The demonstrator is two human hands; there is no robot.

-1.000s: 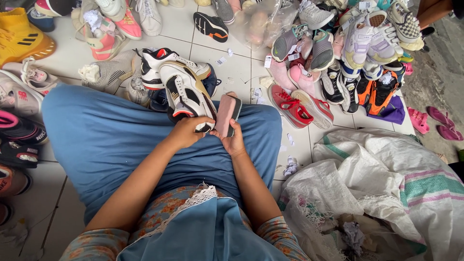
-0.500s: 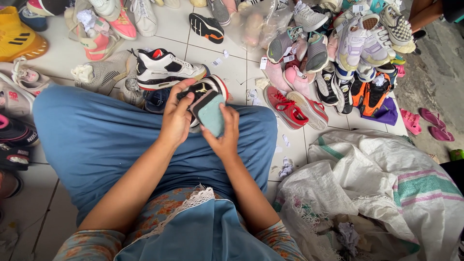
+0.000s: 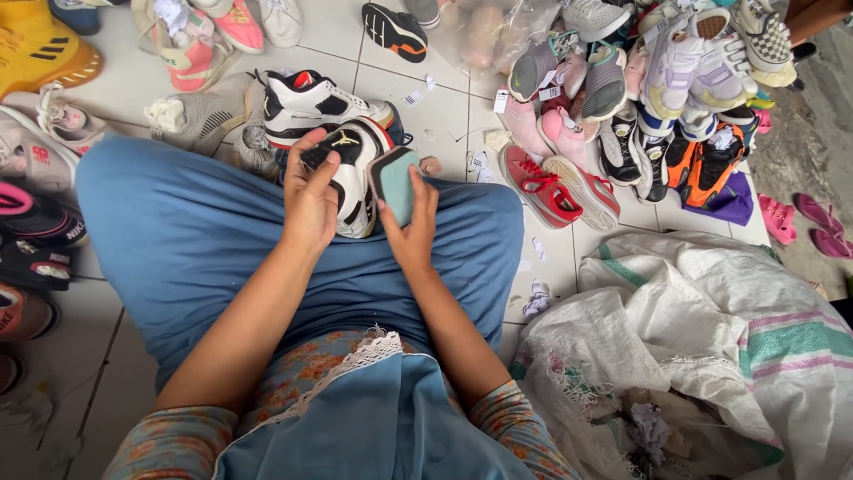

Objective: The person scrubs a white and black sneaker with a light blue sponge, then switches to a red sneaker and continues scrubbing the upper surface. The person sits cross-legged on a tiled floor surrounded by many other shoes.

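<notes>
Your left hand (image 3: 311,200) grips a white-and-black high-top sneaker (image 3: 351,173) over your lap, while your right hand (image 3: 410,233) pinches a teal insole (image 3: 395,182) just beside it. Its matching sneaker (image 3: 315,107) lies on the tiled floor (image 3: 435,116) ahead.

The high-top sneaker (image 3: 354,173) on the lap is white with black panels and a red edge; its twin (image 3: 313,108) on the floor just beyond it carries the same white, black and red. The insole (image 3: 396,183) beside the sneaker is pale teal with a dark rim. The skirt (image 3: 204,240) under the sneaker is plain blue, the sleeves (image 3: 169,449) orange-flowered on grey-blue. Right of the sneaker lie red shoes (image 3: 544,187), then orange-and-black ones (image 3: 702,164) on a purple cloth (image 3: 730,203). The sack (image 3: 711,329) is white with green and pink stripes. Far left of the sneaker, a yellow shoe (image 3: 35,53) has black stripes. The floor tiles (image 3: 444,116) are off-white.
</notes>
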